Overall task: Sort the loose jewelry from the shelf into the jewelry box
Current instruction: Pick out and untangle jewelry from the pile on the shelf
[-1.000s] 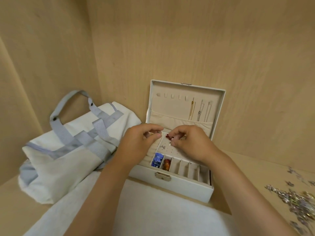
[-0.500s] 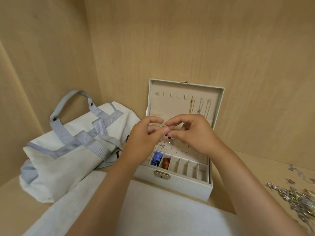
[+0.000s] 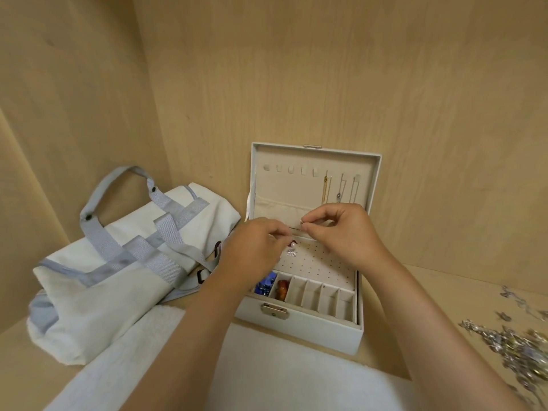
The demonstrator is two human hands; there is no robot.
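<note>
Above the jewelry box [image 3: 299,330], left hand [image 3: 255,247] pinches a pearl earring [image 3: 293,244], right hand [image 3: 341,232] a tiny silver piece [image 3: 302,229]; seating the earring next likely needs a hole lined up; loose jewelry [image 3: 516,348] lies right of it.

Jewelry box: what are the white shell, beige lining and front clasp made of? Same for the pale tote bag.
White jewelry box shell: probably faux leather over board; smooth, matte, crisp edges. Beige lining: velvet-like fabric; soft, no shine. Front clasp: metal, pale gold glint. Pale tote bag: woven canvas, creased and slumped; grey ribbed webbing straps.
</note>
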